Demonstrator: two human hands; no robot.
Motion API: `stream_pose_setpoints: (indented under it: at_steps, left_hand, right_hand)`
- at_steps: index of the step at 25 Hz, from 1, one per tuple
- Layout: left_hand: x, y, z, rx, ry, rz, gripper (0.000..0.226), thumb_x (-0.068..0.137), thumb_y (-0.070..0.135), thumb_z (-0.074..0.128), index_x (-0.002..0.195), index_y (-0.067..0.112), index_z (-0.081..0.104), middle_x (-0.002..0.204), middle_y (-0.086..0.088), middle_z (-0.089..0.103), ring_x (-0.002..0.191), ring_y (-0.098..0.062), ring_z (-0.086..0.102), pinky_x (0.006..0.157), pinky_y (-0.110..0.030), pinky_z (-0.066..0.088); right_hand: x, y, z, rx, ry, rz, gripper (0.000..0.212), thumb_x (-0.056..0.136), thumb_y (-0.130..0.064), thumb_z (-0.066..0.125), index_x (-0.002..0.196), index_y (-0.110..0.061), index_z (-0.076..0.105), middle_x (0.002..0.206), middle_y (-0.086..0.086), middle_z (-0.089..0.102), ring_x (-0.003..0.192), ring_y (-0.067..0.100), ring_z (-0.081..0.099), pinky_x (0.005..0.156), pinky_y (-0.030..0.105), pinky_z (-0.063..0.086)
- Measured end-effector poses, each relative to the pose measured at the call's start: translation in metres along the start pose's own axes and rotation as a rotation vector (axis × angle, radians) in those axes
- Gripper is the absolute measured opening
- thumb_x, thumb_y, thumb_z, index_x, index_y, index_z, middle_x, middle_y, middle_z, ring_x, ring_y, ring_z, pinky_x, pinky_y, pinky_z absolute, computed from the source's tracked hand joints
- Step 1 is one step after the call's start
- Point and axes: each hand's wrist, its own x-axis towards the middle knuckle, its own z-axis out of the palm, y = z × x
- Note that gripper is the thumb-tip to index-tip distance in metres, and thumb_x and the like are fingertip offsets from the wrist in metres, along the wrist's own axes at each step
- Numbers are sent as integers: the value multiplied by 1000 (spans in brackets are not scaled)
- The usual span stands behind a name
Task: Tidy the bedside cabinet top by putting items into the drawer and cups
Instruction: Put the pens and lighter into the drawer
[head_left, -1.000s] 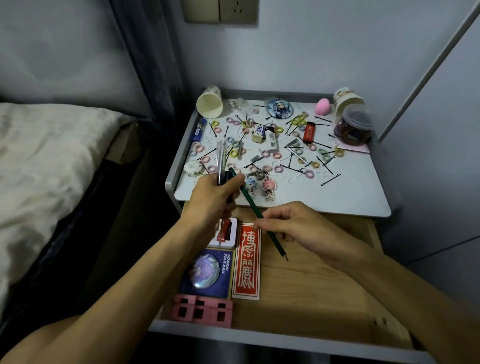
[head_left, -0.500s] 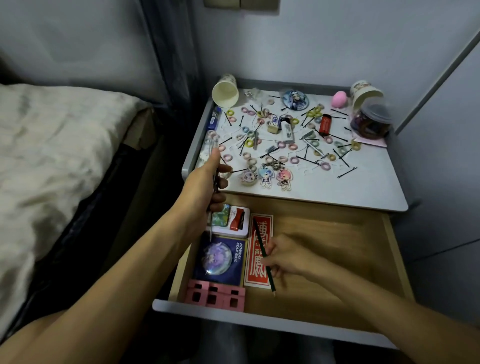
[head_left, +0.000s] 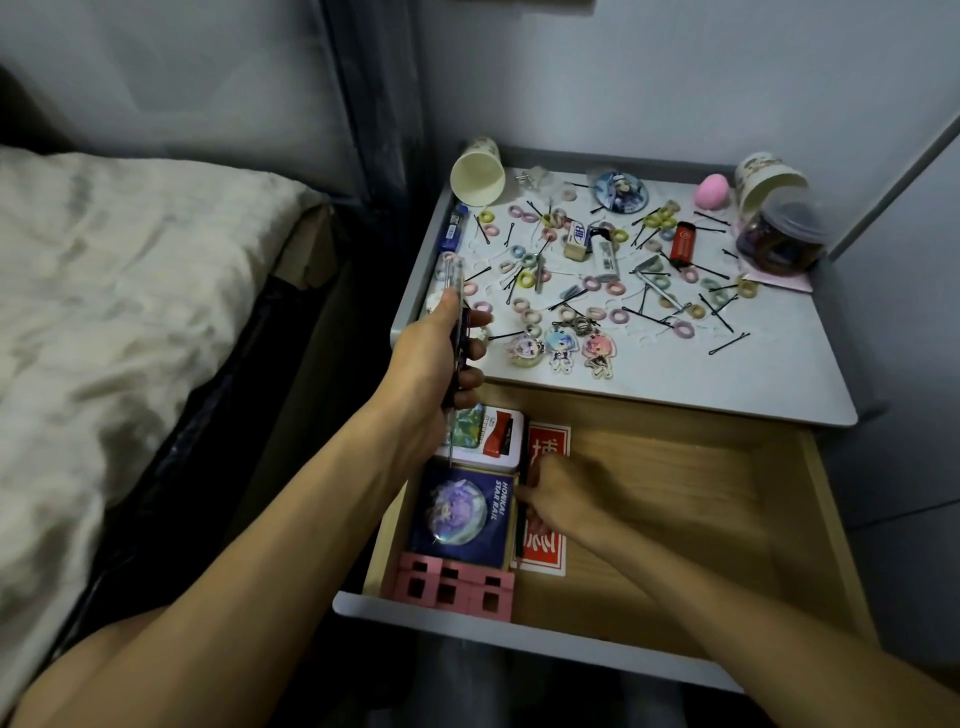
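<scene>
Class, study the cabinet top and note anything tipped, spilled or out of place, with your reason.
The left paper cup and the right paper cup both lie on their sides at the back corners, so neither can take items yet. Hair ties and bobby pins are strewn loose across the cabinet top.

Dim bluish indoor light, soft shadows, wide-angle bending at edges, right hand (head_left: 558, 496) motion-blurred
</scene>
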Motion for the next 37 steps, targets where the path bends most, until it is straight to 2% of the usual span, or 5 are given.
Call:
stream_pose_setpoints:
  at_steps: [8, 13, 20, 29, 37]
  left_hand:
    - [2, -3, 3, -60, -21, -12, 40, 104, 44, 37, 104, 13, 62, 66, 3, 47, 46, -7, 35, 42, -20, 25]
    - [6, -10, 6, -138, -48, -27, 41, 105, 42, 35, 109, 9, 60, 67, 1, 46, 49, -8, 35, 44, -20, 28]
    - [4, -34, 27, -368, -101, -38, 25, 105, 26, 40, 96, 5, 51, 73, -6, 47, 60, -15, 46, 59, -26, 42]
    - [-6, -48, 45, -339, -223, -92, 11, 100, 12, 47, 103, 2, 46, 75, -11, 50, 66, -20, 55, 52, -25, 52]
    - [-7, -55, 42, -210, -185, -56, 43, 95, 6, 53, 131, -16, 43, 89, -19, 58, 72, -21, 64, 59, -28, 54]
  right_hand:
    - [2, 3, -3, -117, 9, -82, 13, 96, -19, 58, 85, -12, 59, 74, 4, 63, 66, 21, 65, 72, 40, 60]
    - [-25, -15, -39, -182, -13, -155, 16, 98, -21, 54, 84, -18, 61, 74, -3, 65, 63, 8, 64, 66, 27, 58]
    - [-94, -52, -102, 351, 94, -431, 12, 94, -24, 60, 89, -15, 66, 72, 2, 66, 56, 13, 59, 50, 20, 43]
    - [-88, -50, -95, 67, 314, -450, 17, 83, -24, 72, 90, -22, 57, 75, -9, 62, 60, -1, 55, 56, 20, 46]
    - [-93, -50, -84, -44, 329, -487, 19, 85, -22, 70, 103, -23, 63, 80, -12, 66, 67, 0, 63, 63, 22, 55]
